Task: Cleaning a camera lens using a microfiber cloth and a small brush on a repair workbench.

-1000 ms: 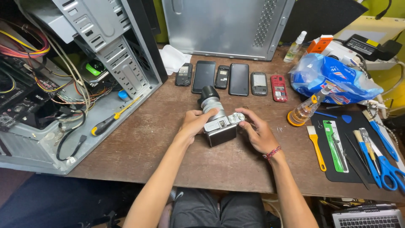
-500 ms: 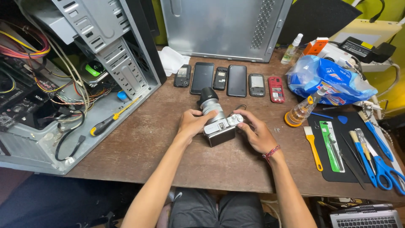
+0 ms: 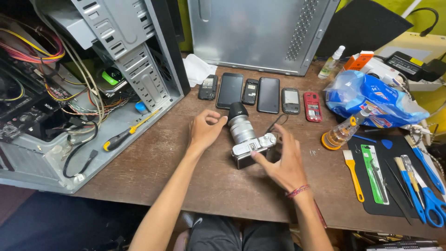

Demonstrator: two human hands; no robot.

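Head view: silver camera (image 3: 251, 144) rests on the wooden table (image 3: 186, 172) between both hands — lens pointing away — left hand (image 3: 204, 130) loosely curled beside the barrel, right hand (image 3: 283, 162) open, fingertips touching the body, gripping nothing.

There is just one view, from a camera worn on the person's head. It looks steeply down and forward at the brown table (image 3: 153, 162), quite near, about an arm away. Both arms come in from 6 o'clock. The open computer case (image 3: 69, 93) sits at 9 o'clock, the black mat (image 3: 371, 204) at 4 o'clock.
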